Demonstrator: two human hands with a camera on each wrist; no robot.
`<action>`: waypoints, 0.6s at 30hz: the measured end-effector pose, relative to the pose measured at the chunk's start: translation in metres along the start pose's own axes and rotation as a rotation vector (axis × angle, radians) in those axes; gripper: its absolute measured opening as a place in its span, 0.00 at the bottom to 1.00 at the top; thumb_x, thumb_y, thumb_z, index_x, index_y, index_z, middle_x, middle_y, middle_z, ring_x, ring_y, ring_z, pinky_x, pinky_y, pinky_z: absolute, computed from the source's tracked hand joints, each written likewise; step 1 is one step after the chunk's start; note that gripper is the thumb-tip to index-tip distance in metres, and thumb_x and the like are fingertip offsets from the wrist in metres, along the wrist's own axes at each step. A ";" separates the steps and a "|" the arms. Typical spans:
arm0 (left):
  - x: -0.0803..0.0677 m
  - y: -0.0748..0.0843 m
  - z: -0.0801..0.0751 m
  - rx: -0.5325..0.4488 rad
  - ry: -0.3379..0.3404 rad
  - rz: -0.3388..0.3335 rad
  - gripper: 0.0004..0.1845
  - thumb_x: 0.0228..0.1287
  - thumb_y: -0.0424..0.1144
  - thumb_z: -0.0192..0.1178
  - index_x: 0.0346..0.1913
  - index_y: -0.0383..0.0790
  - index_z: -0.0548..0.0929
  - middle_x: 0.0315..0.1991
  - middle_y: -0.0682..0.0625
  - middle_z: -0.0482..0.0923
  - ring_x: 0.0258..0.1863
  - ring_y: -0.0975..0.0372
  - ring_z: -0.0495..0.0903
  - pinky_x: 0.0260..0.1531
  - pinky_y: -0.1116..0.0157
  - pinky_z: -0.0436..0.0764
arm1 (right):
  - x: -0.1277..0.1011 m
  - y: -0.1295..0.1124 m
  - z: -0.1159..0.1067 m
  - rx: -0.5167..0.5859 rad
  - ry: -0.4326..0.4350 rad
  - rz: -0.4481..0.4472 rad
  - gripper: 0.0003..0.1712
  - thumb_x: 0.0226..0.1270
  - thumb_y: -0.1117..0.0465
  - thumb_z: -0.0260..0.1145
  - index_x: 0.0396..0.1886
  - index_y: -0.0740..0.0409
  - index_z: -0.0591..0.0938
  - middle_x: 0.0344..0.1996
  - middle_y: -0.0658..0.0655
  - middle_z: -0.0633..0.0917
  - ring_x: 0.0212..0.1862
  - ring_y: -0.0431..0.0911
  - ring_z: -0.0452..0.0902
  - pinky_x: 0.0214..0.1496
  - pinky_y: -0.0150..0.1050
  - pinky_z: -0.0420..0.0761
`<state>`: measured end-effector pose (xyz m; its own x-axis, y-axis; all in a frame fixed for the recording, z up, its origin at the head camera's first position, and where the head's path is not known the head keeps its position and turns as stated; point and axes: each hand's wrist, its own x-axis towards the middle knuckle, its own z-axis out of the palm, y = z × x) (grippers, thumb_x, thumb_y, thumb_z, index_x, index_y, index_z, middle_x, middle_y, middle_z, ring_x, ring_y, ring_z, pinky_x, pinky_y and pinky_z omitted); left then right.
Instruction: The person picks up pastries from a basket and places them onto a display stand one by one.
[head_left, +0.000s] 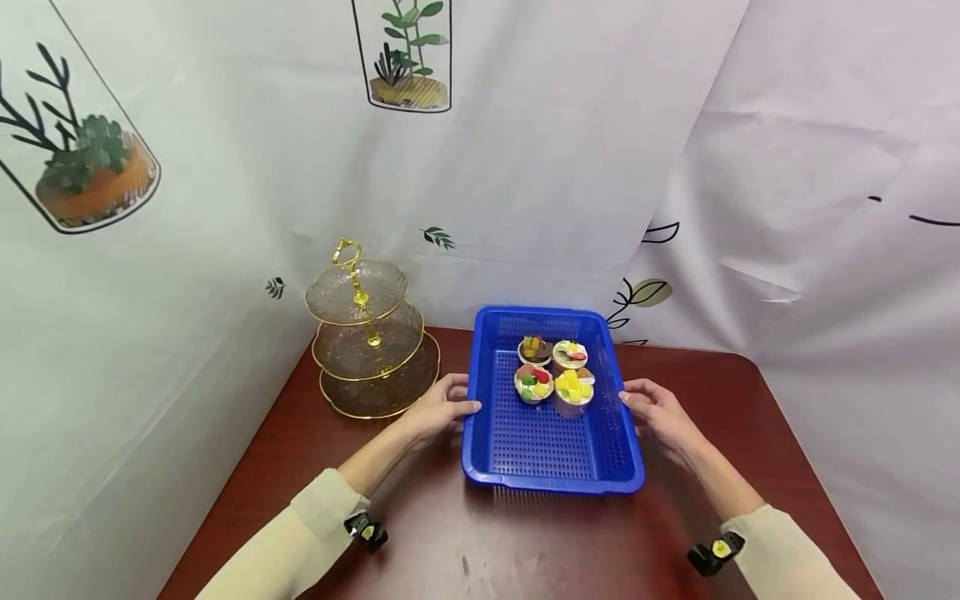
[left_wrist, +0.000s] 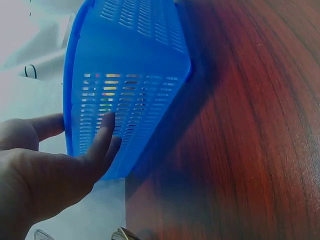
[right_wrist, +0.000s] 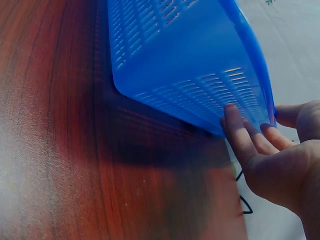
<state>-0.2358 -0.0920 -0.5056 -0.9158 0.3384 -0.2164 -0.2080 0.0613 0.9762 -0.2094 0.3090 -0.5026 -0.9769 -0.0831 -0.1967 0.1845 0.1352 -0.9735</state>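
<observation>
Both hands flank the blue basket (head_left: 552, 450) on the desk (head_left: 450, 533): left hand (head_left: 438, 407) and right hand (head_left: 658, 414), each grip apart, straight fingers touching its sides. Four dessert cups (head_left: 555, 375) sit inside.

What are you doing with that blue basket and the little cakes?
A person has a hand on each side of the blue basket, which sits on the dark wooden table. The left hand touches its left wall and the right hand its right wall, fingers fairly straight. Four small cupcakes with colourful toppings sit at the far end inside. A three-tier glass stand stands to the left.
</observation>
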 end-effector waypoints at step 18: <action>0.008 0.053 0.019 0.282 0.251 0.333 0.31 0.69 0.30 0.69 0.71 0.30 0.71 0.69 0.33 0.75 0.70 0.43 0.75 0.68 0.44 0.75 | 0.022 -0.028 -0.017 -0.003 -0.035 0.029 0.31 0.83 0.56 0.63 0.72 0.72 0.67 0.47 0.52 0.87 0.46 0.45 0.88 0.48 0.44 0.89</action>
<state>-0.2479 -0.0683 -0.4551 -0.9783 0.1483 0.1448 0.1789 0.2512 0.9513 -0.2380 0.3198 -0.4778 -0.9668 -0.1140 -0.2285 0.2119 0.1413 -0.9670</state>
